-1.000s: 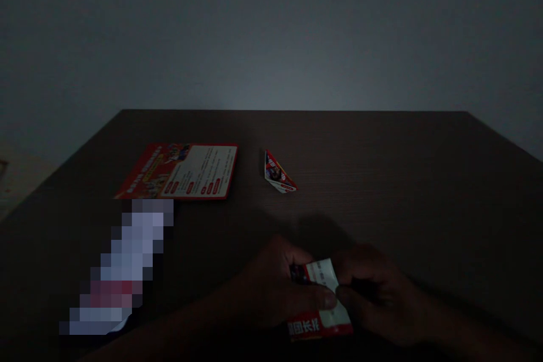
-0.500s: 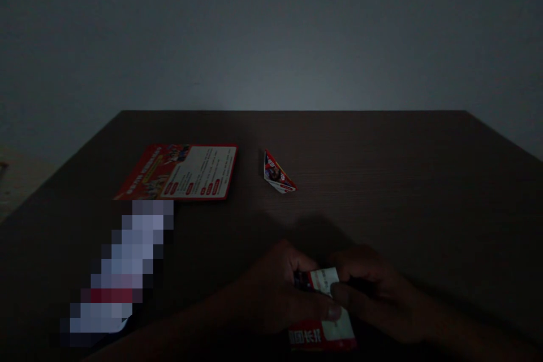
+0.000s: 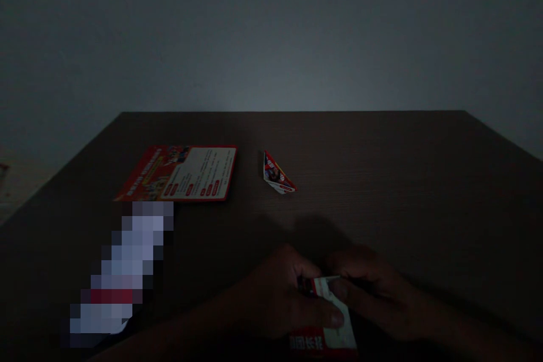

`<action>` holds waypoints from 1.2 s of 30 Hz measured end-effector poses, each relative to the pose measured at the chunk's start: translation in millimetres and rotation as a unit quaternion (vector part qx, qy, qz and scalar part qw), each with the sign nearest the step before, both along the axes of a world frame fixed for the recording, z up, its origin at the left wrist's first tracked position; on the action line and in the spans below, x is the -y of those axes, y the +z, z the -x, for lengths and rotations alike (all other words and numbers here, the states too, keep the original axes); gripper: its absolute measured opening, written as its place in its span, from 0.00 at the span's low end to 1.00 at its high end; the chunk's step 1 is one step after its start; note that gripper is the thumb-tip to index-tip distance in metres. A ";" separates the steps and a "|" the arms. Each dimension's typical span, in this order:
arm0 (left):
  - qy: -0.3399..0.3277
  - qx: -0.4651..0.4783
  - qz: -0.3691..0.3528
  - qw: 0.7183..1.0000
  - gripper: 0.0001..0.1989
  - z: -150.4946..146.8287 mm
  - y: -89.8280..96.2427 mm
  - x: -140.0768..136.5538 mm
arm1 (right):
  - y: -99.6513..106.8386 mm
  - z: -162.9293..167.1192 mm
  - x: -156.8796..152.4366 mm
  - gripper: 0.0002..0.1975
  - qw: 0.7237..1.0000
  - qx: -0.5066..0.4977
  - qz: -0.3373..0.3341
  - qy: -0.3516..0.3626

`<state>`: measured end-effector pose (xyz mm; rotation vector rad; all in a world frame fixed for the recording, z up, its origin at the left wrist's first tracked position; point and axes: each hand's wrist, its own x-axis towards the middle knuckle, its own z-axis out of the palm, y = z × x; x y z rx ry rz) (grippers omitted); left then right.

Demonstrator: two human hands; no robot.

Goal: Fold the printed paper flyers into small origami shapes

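Observation:
Low at the front of the table, a red and white printed paper sheet [image 3: 339,335] is held between both hands. My left hand [image 3: 292,294] is closed on its left side, the thumb lying across the printed face. At its upper right edge my right hand [image 3: 377,291] pinches the paper between thumb and fingers. The paper's far edge looks bent between the two hands; most of its left part is hidden under my left hand. Farther back on the table stands a small folded paper triangle [image 3: 278,174], red and white with print, apart from both hands.
A stack of red and white leaflets [image 3: 203,172] lies at the left of the dark wooden table [image 3: 382,164]. In front of it is a pixelated, pale long object [image 3: 131,266] that I cannot make out. A grey wall [image 3: 297,39] rises behind the table.
The paper's upper flap, which stood up between my hands, now lies lower and flatter near my right thumb. Both hands have shifted only slightly.

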<state>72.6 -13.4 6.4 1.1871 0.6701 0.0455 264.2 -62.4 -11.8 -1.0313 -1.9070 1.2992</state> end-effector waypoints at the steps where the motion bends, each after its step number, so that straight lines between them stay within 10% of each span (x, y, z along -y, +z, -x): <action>1: -0.004 0.001 -0.003 1.000 0.11 0.0 0.1 -0.1 | 0.1 0.0 0.3 0.15 1.000 -0.001 -0.003 -0.001; 36: 0.213 0.021 -0.131 0.968 0.16 2.1 -13.4 0.6 | -2.2 -1.0 -0.3 0.12 1.000 -0.029 -0.003 0.009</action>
